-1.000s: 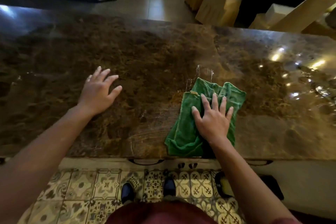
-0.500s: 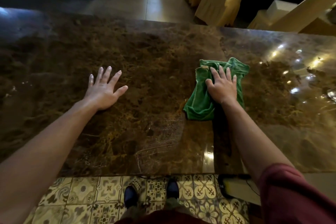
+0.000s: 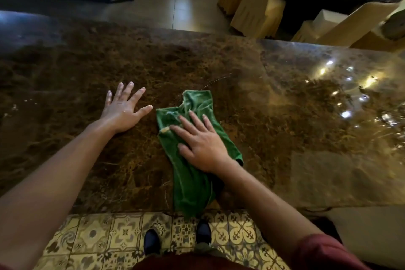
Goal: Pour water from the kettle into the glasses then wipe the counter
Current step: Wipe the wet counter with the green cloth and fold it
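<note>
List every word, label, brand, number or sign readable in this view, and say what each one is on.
None: no readable text appears anywhere in this view.
The small tan tag on the green cloth, beside the right hand, is too small and blurred to read.
The marble counter, the patterned floor tiles and the covered chairs carry only patterns, no lettering.
</note>
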Tool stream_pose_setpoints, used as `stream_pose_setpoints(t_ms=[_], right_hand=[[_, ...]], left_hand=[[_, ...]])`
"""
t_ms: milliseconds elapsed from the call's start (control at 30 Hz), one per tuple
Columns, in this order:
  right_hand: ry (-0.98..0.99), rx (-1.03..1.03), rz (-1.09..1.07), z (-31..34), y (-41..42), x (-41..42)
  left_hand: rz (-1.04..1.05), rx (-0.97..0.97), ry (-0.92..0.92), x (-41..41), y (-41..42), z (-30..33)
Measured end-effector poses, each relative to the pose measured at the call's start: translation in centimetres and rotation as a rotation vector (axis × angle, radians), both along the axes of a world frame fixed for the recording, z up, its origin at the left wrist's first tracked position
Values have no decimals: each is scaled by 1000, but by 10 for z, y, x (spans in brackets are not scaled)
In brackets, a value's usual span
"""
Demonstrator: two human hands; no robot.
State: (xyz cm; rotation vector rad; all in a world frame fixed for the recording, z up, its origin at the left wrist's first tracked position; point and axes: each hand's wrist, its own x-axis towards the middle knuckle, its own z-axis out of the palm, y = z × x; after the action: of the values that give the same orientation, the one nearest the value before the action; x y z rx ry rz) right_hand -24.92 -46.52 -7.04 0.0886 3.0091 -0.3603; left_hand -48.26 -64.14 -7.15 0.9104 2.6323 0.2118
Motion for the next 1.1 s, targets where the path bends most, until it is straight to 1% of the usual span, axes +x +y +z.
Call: stream_pose_setpoints(t_ms=[100, 200, 267, 367, 400, 533, 633, 800, 867, 933, 1100], right_hand=[[34, -17, 62, -4, -31, 28], [51, -12, 22, -4, -39, 45], [26, 7, -72, -2, -28, 48], [-5, 52, -286, 0, 4, 47], [-6, 60, -365, -1, 18, 46], [-14, 58, -598, -1, 69, 22], [37, -10, -727, 2, 98, -9], [190, -128, -881, 6, 143, -63], [216, -157, -894, 7, 155, -85], [240, -180, -858, 8, 161, -105], [249, -219, -607, 10, 145, -139]], left_hand=[[11, 2, 25, 1, 1, -1], [11, 61, -26, -3, 0, 6], [1, 109, -25, -11, -11, 10], [-5, 82, 108, -29, -44, 7], [12, 69, 123, -34, -57, 4], [101, 21, 125, -44, -91, -7], [89, 50, 148, -45, -96, -11], [81, 67, 197, -43, -96, -17], [76, 59, 207, -44, -96, -18], [80, 56, 215, -44, -96, -18], [109, 62, 233, -40, -92, -17]])
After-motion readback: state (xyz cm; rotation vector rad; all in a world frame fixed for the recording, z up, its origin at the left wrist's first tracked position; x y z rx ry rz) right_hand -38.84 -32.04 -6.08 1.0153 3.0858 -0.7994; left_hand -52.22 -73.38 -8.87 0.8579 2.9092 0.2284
